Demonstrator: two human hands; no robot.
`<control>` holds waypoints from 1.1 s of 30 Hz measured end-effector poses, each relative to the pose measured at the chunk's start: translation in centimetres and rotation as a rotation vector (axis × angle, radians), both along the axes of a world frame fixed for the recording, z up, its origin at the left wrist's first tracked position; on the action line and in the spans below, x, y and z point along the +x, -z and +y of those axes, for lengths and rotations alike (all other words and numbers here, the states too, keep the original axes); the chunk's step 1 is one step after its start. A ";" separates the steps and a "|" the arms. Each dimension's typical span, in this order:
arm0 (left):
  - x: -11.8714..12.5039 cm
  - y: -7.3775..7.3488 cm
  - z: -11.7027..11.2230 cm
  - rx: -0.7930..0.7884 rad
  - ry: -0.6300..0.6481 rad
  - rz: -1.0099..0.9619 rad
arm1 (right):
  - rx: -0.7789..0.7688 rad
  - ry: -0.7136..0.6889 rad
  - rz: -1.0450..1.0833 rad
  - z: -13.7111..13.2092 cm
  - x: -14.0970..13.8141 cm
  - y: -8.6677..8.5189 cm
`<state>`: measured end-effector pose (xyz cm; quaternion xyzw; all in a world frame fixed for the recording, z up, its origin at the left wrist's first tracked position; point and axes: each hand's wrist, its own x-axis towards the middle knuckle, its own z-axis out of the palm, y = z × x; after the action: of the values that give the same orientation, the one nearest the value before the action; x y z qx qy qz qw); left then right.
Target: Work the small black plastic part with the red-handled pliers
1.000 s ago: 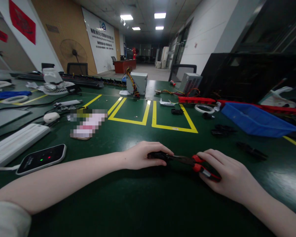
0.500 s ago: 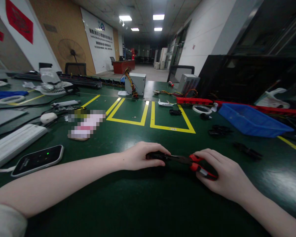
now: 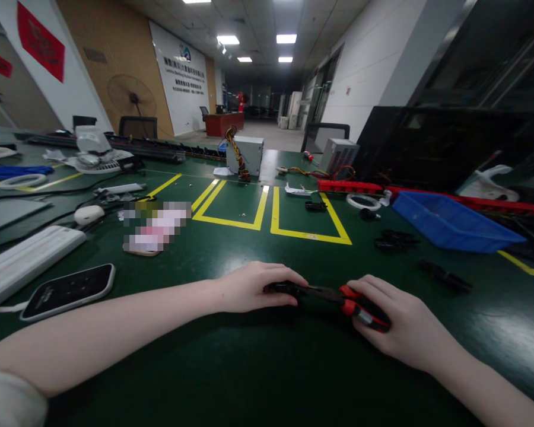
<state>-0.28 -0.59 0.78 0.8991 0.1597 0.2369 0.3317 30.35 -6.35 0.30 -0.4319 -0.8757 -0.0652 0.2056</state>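
Over the green tabletop, my right hand (image 3: pixel 396 314) is wrapped round the red and black handles of a pair of pliers (image 3: pixel 350 301). The pliers' long jaws point left and meet a small black part (image 3: pixel 281 288). My left hand (image 3: pixel 260 287) pinches that part between thumb and fingers. What exactly the part is, I cannot make out, as the fingers cover much of it. Similar-looking black pieces (image 3: pixel 396 240) lie to the right, with another black piece (image 3: pixel 445 276) nearer to my right hand.
Yellow tape (image 3: pixel 311 236) marks rectangles on the table (image 3: pixel 231 367). A blue tray (image 3: pixel 458 222) stands at right. At left lie a black-faced device (image 3: pixel 71 290), a white power strip (image 3: pixel 31 261) and a blurred-out phone (image 3: pixel 158 228). Metal power supply boxes (image 3: pixel 249 155) stand farther back.
The pliers' handles have come closer together as my right hand tightened. My left hand still holds the black part in nearly the same place. The view has tilted up slightly.
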 end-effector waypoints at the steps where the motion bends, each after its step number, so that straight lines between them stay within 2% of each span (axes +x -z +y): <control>1: 0.0 0.0 0.0 -0.002 0.002 0.010 | -0.005 0.002 -0.006 0.0 0.0 0.0; 10: 0.1 0.2 -0.2 -0.013 -0.034 0.084 | -0.020 0.013 -0.009 0.1 -0.1 -0.2; 18: 0.1 0.2 -0.3 0.040 -0.038 0.103 | -0.112 0.061 0.054 0.2 0.4 0.9; 26: 0.1 0.4 -0.2 0.088 -0.003 0.137 | -0.032 0.022 0.002 0.1 0.2 0.0; 33: 0.3 0.6 -0.1 0.123 0.002 0.152 | 0.069 0.005 -0.123 -0.2 0.1 -0.6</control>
<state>0.02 -0.70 0.22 0.9332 0.1689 0.1772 0.2632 30.43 -6.50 0.93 -0.4218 -0.8830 -0.1223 0.1658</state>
